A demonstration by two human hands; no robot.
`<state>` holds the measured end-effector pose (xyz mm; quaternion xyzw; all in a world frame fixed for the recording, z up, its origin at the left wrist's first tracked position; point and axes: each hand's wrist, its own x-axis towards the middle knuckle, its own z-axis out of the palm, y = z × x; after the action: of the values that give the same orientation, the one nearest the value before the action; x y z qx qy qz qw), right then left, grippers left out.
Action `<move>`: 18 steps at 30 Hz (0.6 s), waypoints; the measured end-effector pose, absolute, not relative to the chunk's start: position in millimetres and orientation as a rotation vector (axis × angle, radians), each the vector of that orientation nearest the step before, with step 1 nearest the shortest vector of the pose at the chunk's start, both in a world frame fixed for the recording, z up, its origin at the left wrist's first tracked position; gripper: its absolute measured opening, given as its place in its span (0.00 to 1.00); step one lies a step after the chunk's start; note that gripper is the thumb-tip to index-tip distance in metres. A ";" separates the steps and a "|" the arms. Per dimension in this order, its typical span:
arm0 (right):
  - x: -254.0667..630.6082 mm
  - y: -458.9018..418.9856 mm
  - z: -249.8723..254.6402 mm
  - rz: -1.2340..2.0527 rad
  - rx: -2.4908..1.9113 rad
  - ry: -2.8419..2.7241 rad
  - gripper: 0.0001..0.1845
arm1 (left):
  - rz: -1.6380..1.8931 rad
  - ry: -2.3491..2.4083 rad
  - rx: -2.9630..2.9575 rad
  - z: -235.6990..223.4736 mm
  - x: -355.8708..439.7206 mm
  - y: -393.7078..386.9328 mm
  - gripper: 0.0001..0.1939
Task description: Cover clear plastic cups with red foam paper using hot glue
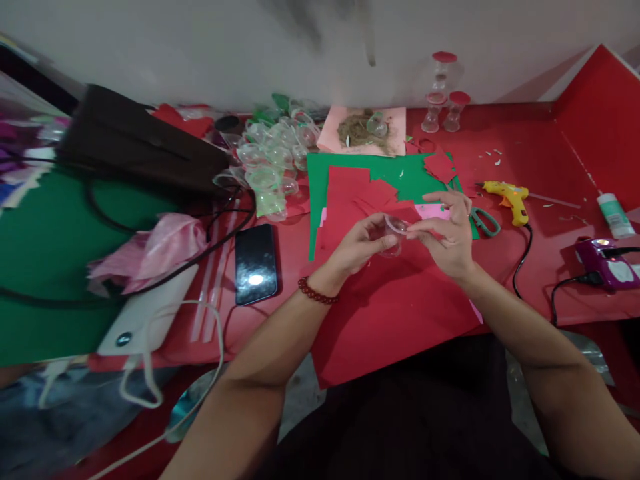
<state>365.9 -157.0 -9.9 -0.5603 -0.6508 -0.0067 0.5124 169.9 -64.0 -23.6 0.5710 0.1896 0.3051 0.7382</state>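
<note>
- While left hand (361,247) grips a clear cup (396,225), right hand (447,241) pinches its rim, other fingers lifted
- Step: rim work, apparently
- Next move calls for light, steady pressure

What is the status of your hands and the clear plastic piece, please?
Left hand holding clear plastic piece. Right hand at its rim. Loose red paper pieces just beyond; nothing seen blocking hands.

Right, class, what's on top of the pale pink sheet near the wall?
A brown, crumbly heap and a clear cup. The heap covers the middle of the sheet, so anything beneath it cannot be seen.
</note>
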 end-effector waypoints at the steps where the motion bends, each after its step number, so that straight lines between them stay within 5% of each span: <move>1: 365.6 -157.2 -10.1 -0.026 -1.346 -1.562 0.10 | 0.665 0.422 1.244 -24.8 170.6 -64.2 0.23; 18: 364.6 -156.1 -15.7 -0.118 -1.396 -1.470 0.22 | 0.654 0.505 1.310 -24.4 168.3 -68.0 0.25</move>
<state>364.6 -156.1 -15.7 -0.5842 -0.6151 -0.0492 0.5272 168.3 -68.0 -24.4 0.5915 0.2279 0.2951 0.7149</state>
